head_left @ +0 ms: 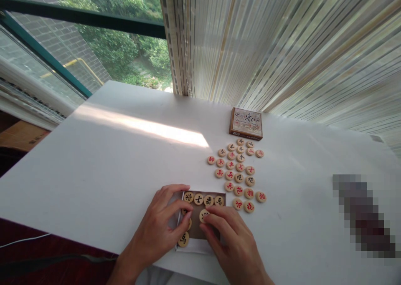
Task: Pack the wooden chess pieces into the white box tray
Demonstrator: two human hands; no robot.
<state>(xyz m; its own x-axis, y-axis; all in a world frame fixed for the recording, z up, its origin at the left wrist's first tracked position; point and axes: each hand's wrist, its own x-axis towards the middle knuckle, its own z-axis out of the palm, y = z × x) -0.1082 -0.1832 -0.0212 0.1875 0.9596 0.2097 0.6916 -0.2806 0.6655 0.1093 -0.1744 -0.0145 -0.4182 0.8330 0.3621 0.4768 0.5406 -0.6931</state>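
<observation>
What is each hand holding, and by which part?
The right hand touches a chess piece at its near rim with the fingertips, inside the tray; the left hand holds the tray's left edge.

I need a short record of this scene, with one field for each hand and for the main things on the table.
Tray: on white table, row of four discs at its far edge
Left hand: on the tray's left side
Right hand: fingertips on a second-row disc
Loose discs: cluster beyond the tray, to the right
Box: flat, beyond the cluster
</observation>
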